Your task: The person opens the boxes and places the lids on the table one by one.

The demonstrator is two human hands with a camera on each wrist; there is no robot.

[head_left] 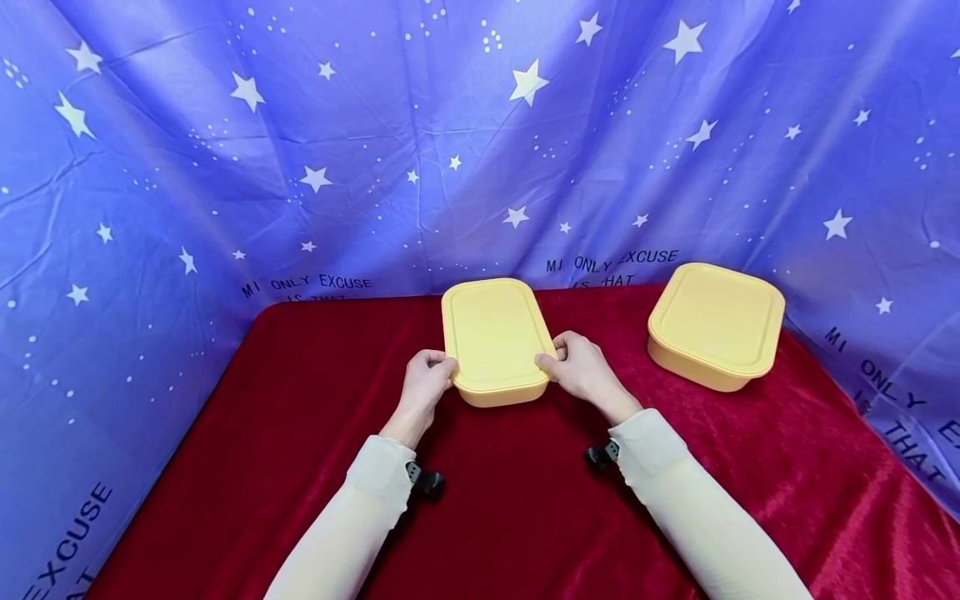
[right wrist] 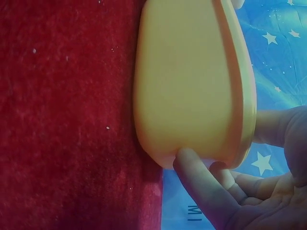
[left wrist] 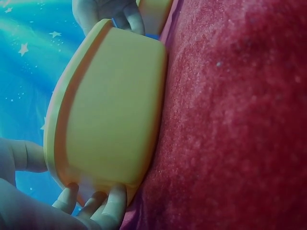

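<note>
Held yellow box [head_left: 497, 333]: one, rectangular, rounded corners, lid on; centre of the head frame, between the two hands; far end overlapping the table's back edge in that view; whether the base touches the cloth, cannot tell.
Left hand [head_left: 426, 385]: at the box's lower left corner; thumb against the lid rim, fingers curled to the wall below, pinching the box.
Right hand [head_left: 588, 371]: at the box's lower right side; thumb on the lid edge, fingers against the wall below, pinching likewise.
Sleeves [head_left: 697, 500]: two, pale, entering from the bottom of the frame; a dark wrist camera [head_left: 430, 486] beside each cuff.
Red-clothed table [head_left: 480, 517]: back edge across mid-frame, close behind the held box; left edge slanting to the lower left, right edge to the lower right; broad stretch of cloth left of the left hand, narrower strip right of the right hand.
Second yellow box [head_left: 716, 321]: one, lidded, set askew on the cloth at right of frame, near the table's far right corner; well apart from the held box; bounds the room on that side.
Starry backdrop [head_left: 390, 108]: blue-violet, white stars, black lettering; hung behind the table and along both sides.
</note>
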